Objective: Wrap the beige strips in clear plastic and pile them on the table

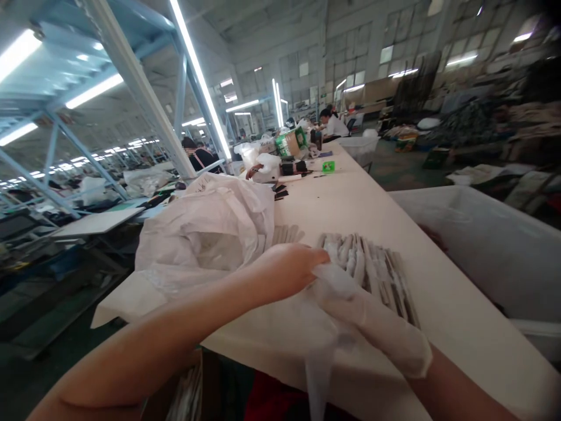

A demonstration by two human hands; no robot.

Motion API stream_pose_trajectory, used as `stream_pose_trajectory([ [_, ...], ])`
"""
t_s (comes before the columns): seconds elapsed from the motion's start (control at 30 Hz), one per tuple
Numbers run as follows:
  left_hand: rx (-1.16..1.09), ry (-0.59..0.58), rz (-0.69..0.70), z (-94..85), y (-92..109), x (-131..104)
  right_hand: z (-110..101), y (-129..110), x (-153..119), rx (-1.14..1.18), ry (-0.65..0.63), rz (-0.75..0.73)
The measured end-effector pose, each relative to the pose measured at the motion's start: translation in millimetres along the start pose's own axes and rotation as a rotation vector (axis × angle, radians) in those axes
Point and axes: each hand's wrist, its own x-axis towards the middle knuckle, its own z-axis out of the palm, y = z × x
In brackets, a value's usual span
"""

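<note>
A thin, see-through white piece of material (336, 286), bag-like or sleeve-like, covers my right hand (357, 307) and wrist. It also hangs down over the table's near edge. My left hand (302, 263) is closed on this material near the right fingertips, which are blurred under it. Just beyond my hands lies a row of thin greyish-white folded pieces (372, 266), packed side by side on the table. A smaller stack of similar pieces (287, 234) lies behind my left hand. To the left sits a large crumpled white sack (210, 222) with its mouth open.
The long pale table (350, 193) runs away from me. On it are a green tray (328, 167), a cardboard box (291, 143) and dark strips (280, 192). A big white bin (473, 245) stands along the right edge. Two people sit farther off.
</note>
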Motion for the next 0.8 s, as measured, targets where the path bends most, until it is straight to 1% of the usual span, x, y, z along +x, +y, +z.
stream_pose_trajectory([
  [0.1,-0.036,-0.013,0.016,9.3,-3.6,9.6,2.6,14.5,-8.2,0.081,0.036,0.163],
  [0.17,-0.093,-0.035,0.047,17.7,-9.5,15.2,0.9,23.3,-14.3,0.199,0.053,0.305],
  [0.23,-0.181,-0.060,0.079,27.3,-15.2,20.8,0.0,29.7,-18.7,0.301,0.049,0.390],
  [0.3,-0.266,-0.065,0.096,36.9,-19.4,26.5,0.9,34.4,-19.8,0.355,0.020,0.411],
  [0.33,-0.296,-0.064,0.092,41.5,-20.9,29.2,1.7,36.5,-19.1,0.376,0.027,0.409],
  [0.4,-0.325,-0.071,0.069,49.7,-23.4,34.1,3.4,40.8,-16.3,0.461,0.098,0.392],
  [0.47,-0.333,-0.085,0.054,56.2,-25.6,37.5,4.1,45.7,-14.0,0.608,0.185,0.373],
  [0.5,-0.332,-0.090,0.054,58.7,-26.7,38.5,4.0,48.2,-13.8,0.682,0.209,0.374],
  [0.57,-0.322,-0.092,0.060,62.4,-28.2,39.5,3.1,52.9,-16.1,0.760,0.210,0.392],
  [0.6,-0.314,-0.095,0.062,63.6,-28.5,39.5,2.8,54.8,-18.2,0.749,0.192,0.405],
  [0.67,-0.296,-0.110,0.079,65.3,-28.3,39.5,3.1,57.1,-23.3,0.659,0.117,0.450],
  [0.73,-0.249,-0.132,0.108,67.1,-27.6,39.8,4.8,57.4,-27.5,0.559,0.042,0.526],
  [0.8,-0.179,-0.146,0.115,70.3,-27.8,40.9,6.8,56.7,-29.8,0.510,0.010,0.594],
])
